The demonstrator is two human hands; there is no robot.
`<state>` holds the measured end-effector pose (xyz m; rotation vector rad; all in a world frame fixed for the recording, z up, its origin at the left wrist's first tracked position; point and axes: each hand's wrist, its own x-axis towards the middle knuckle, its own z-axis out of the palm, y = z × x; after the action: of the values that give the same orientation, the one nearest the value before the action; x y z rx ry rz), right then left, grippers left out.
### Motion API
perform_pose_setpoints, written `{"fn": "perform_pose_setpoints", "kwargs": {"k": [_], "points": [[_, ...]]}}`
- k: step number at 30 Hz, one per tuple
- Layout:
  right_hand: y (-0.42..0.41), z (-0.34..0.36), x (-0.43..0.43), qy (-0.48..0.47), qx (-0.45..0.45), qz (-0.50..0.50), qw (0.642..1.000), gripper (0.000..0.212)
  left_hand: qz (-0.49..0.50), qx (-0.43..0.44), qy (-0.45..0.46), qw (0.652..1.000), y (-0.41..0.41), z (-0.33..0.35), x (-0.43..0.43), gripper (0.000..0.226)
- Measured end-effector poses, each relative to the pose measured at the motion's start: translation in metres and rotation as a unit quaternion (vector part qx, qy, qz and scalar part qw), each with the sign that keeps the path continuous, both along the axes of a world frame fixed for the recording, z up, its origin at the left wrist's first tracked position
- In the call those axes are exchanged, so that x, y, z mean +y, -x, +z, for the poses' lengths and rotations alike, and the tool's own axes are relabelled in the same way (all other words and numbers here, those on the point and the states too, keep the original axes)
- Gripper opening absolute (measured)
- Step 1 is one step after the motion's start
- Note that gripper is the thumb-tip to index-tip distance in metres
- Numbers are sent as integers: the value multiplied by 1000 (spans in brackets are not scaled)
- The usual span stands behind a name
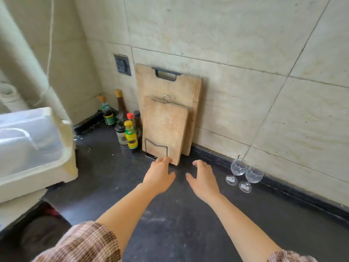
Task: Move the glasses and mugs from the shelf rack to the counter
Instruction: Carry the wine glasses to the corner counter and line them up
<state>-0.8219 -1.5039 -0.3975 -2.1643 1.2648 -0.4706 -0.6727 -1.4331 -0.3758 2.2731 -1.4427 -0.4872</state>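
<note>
Two clear wine glasses (245, 173) stand upright side by side on the dark counter (170, 224), close to the tiled wall at the right. My left hand (159, 175) is stretched out over the counter, its fingers apart and its fingertips touching the bottom edge of the small wooden cutting board (165, 129). My right hand (203, 179) hovers beside it with spread fingers and holds nothing, a short way left of the glasses. No mugs and no shelf rack are in sight.
A larger cutting board (170, 87) leans on the wall behind the small one. Several sauce bottles (130, 131) crowd the corner to their left. A cream plastic dish container (37, 148) with a translucent lid stands at the far left. A wall socket (122, 64) is above.
</note>
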Motion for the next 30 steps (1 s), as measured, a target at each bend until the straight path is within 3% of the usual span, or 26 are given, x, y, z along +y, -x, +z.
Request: {"fn": "perform_pose_setpoints", "kwargs": {"k": [5, 13, 17, 23, 30], "points": [[-68, 12, 95, 12, 30, 114, 993, 49, 96, -49, -33, 994, -53, 15, 132, 46], [-154, 52, 302, 48, 52, 253, 965, 51, 230, -102, -10, 968, -103, 51, 388, 41], [-191, 78, 418, 91, 68, 327, 938, 51, 303, -122, -20, 945, -114, 74, 519, 37], [-250, 110, 578, 122, 23, 438, 890, 46, 421, -138, -22, 896, -128, 101, 691, 41], [-322, 143, 741, 190, 8, 555, 810, 52, 527, -166, -49, 832, -157, 130, 848, 40]]}}
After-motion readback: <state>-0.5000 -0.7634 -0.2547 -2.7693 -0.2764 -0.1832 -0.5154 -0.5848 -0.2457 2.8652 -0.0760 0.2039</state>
